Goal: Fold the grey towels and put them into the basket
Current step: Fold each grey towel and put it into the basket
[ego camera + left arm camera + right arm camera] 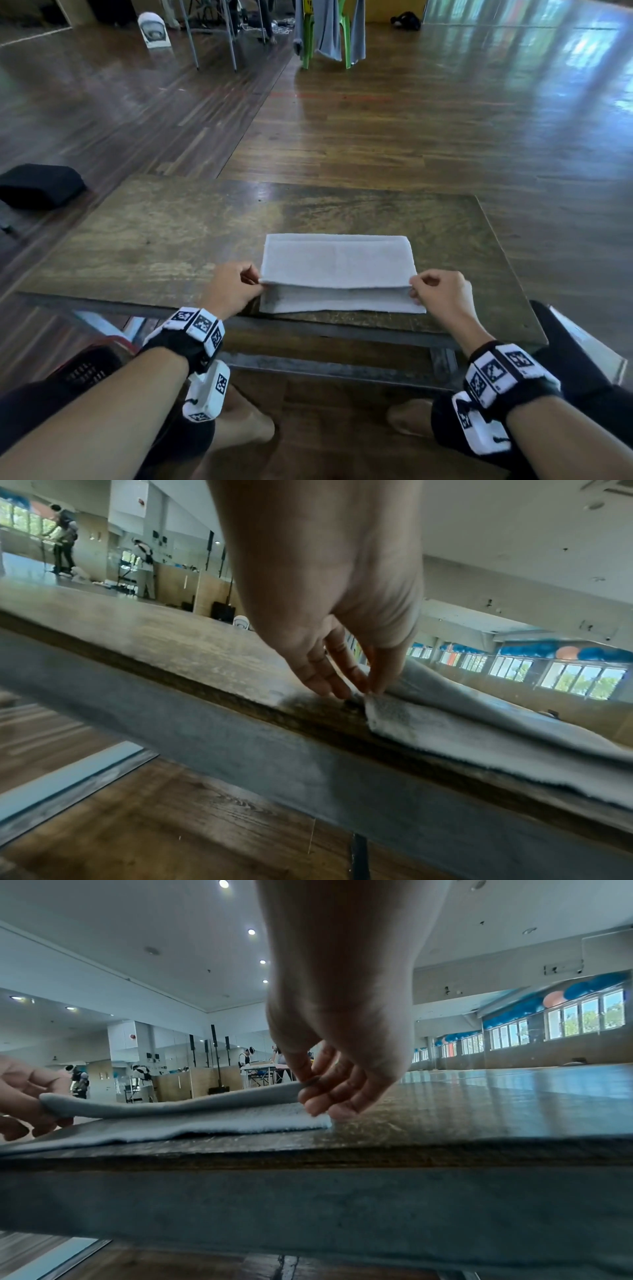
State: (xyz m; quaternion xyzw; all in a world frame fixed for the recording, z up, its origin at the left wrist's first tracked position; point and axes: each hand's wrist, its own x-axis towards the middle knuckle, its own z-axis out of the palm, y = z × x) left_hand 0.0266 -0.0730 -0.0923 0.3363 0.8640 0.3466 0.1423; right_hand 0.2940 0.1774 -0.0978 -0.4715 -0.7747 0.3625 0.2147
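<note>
A light grey towel (pixel 337 263) lies half-folded on the low wooden table (pixel 144 233), near its front edge. My left hand (pixel 236 284) pinches the left corner of the raised upper layer, and my right hand (pixel 436 291) pinches the right corner. The upper layer hangs a little above the lower layer (pixel 339 301). In the left wrist view, thumb and fingers of the left hand (pixel 356 680) pinch the towel (pixel 462 723) edge. In the right wrist view, the right hand (pixel 329 1093) holds the towel (pixel 178 1110) corner. No basket is clearly identifiable.
A dark perforated container (pixel 85 366) with a red rim sits low at my left, beside my knee. A black bag (pixel 39 185) lies on the floor to the left. More grey cloths hang over a green chair (pixel 327 31) far ahead. Wooden floor surrounds the table.
</note>
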